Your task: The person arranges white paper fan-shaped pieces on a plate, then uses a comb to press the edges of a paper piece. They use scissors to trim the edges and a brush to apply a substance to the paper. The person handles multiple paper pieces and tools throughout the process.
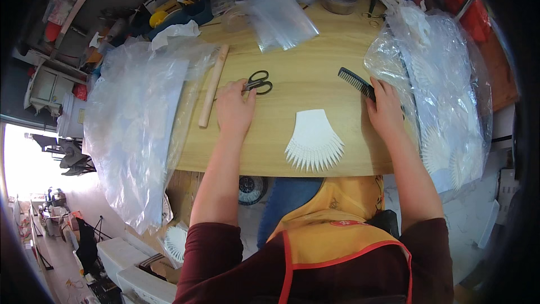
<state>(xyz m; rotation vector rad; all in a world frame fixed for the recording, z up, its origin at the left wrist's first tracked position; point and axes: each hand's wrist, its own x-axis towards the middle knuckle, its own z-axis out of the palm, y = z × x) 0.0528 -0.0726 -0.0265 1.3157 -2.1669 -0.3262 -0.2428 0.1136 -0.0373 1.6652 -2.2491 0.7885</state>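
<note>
My left hand (pixel 235 107) is over the blades of a pair of black-handled scissors (pixel 259 83), with their pivot between thumb and forefinger. The finger loops point away to the right, and the blades are hidden under the hand. At the right, my right hand (pixel 386 107) grips one end of a dark comb (pixel 354 80), its toothed part sticking out to the upper left. Between my forearms lies a white fan-shaped piece (pixel 314 137) with a fringe of pointed tips facing me. A wooden rolling pin (pixel 214 86) lies just left of my left hand.
Clear plastic sheeting covers a pale board (pixel 139 114) on the left and white fringed pieces (pixel 436 147) on the right. Clear plastic bags (pixel 284 21) lie at the back of the wooden table (pixel 270 139). Small gold-handled scissors (pixel 372 20) and a round tub (pixel 338 0) are farther right.
</note>
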